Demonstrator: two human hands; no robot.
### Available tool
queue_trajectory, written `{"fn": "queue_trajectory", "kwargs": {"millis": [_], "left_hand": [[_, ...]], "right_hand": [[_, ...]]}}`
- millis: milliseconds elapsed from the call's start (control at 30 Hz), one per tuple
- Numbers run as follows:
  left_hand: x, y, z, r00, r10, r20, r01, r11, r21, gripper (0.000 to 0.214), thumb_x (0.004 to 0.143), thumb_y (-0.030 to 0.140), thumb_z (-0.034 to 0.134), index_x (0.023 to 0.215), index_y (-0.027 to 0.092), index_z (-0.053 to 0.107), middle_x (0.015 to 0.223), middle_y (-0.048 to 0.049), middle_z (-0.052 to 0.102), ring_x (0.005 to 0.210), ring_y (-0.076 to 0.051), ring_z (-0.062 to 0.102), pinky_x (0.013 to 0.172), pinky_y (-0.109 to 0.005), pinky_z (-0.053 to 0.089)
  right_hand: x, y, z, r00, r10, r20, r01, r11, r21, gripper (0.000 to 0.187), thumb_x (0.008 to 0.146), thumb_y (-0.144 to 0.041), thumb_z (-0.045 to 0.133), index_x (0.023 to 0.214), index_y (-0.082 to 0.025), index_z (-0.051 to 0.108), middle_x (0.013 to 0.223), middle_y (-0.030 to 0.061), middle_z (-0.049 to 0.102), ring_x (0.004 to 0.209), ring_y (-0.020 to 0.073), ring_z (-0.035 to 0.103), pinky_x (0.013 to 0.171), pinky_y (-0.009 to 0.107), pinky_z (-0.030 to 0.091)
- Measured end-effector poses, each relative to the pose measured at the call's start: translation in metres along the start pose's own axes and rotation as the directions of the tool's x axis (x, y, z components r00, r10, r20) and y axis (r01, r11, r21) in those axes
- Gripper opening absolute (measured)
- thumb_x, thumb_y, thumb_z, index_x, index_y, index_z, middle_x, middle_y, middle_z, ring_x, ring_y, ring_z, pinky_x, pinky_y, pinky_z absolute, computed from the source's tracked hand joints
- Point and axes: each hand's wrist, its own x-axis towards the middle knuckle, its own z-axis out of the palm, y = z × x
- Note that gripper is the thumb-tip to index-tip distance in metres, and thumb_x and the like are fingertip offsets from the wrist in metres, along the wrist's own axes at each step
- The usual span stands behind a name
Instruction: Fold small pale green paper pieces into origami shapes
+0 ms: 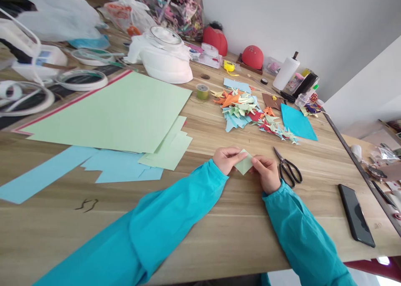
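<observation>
A small folded square of pale green paper (243,164) is held just above the wooden table, turned so that one corner points toward me. My left hand (228,158) pinches its left side between thumb and fingers. On the right edge, my right hand (265,171) grips it with the thumb on top; the fingers beneath are partly hidden. Black-handled scissors (290,169) lie just right of my right hand, blades pointing away. Beyond the hands is a pile of folded paper pieces (239,106) in orange, green, blue and red.
Large green sheets (119,110) and blue paper strips (50,169) cover the left side. A phone (356,215) lies near the right edge. Farther back are a thread spool (202,92), a turquoise sheet (298,122), a white bottle (285,72) and a red pincushion (252,57).
</observation>
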Motion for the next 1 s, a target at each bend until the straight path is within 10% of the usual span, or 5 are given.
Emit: {"fn": "queue_trajectory", "kwargs": {"millis": [467, 833, 1000], "left_hand": [[0.0012, -0.0017, 0.0004, 0.99, 0.14, -0.008, -0.139, 0.987, 0.082, 0.019, 0.061, 0.032, 0.069, 0.059, 0.014, 0.068, 0.062, -0.0018, 0.059, 0.062, -0.012, 0.053, 0.056, -0.023, 0.042], [0.0051, -0.0055, -0.004, 0.997, -0.066, 0.029, 0.068, 0.996, -0.062, 0.025, 0.06, 0.039, 0.068, 0.058, 0.014, 0.069, 0.055, -0.0002, 0.058, 0.052, -0.01, 0.049, 0.049, -0.023, 0.037], [0.0033, -0.0028, -0.0001, 0.999, 0.035, -0.032, -0.031, 0.995, 0.096, 0.024, 0.055, 0.036, 0.072, 0.051, 0.013, 0.065, 0.052, -0.0004, 0.057, 0.052, -0.01, 0.047, 0.05, -0.023, 0.036]], "right_hand": [[-0.0024, -0.0038, 0.0041, 0.996, -0.076, -0.051, 0.068, 0.986, -0.15, 0.018, 0.071, -0.032, 0.066, 0.062, -0.017, 0.068, 0.049, -0.0017, 0.056, 0.046, 0.0095, 0.047, 0.047, 0.023, 0.037], [-0.0034, -0.0067, 0.0054, 0.999, -0.052, -0.01, 0.05, 0.987, -0.15, 0.021, 0.072, -0.033, 0.064, 0.057, -0.017, 0.065, 0.049, -0.0022, 0.054, 0.049, 0.0096, 0.046, 0.049, 0.023, 0.037], [-0.0025, -0.0058, 0.0044, 0.999, -0.029, 0.034, 0.035, 0.98, -0.198, 0.029, 0.075, -0.038, 0.059, 0.057, -0.016, 0.062, 0.05, -0.0013, 0.053, 0.05, 0.0102, 0.045, 0.049, 0.023, 0.035]]}}
